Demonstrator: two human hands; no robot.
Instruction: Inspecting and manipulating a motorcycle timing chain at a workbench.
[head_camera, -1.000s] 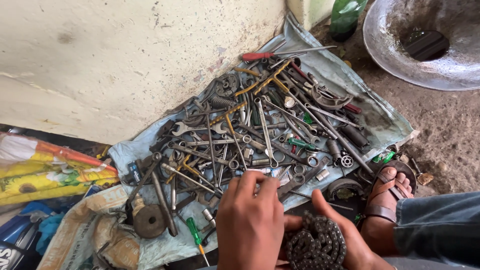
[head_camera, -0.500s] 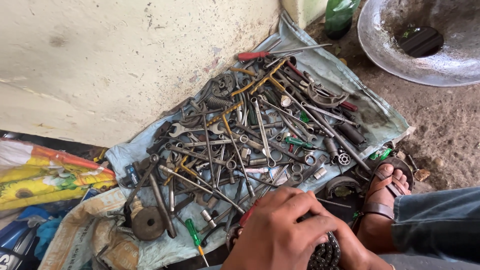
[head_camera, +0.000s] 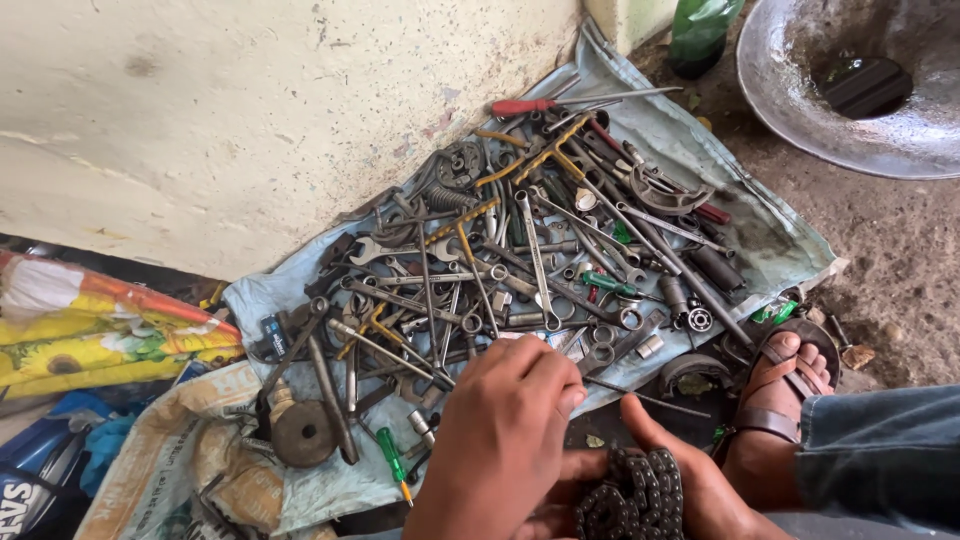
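Item in hand: a greasy roller chain (head_camera: 632, 500), bunched in a loose coil at the bottom edge of my view, just in front of the tool spread. My right hand (head_camera: 690, 480) lies open beneath it, palm up, cupping the coil; my left hand (head_camera: 500, 440) hovers over the near links with fingers curled and half closed — whether it pinches anything I cannot tell, since its back hides the fingertips. Beyond the hands: a pale blue cloth (head_camera: 770, 240) on the floor, heaped with spanners (head_camera: 535, 260), sockets, rods and a red-handled screwdriver (head_camera: 525, 105); a green-handled screwdriver (head_camera: 392, 455) and a rusty round disc (head_camera: 303, 432) sit at its near left. My sandalled foot (head_camera: 775, 400) rests at the cloth's right corner; a metal basin (head_camera: 850, 140) stands farther right. Handling note, my judgement — keep the palm flat under the whole coil and sort links with fingertips, since oily chain slips and snags.
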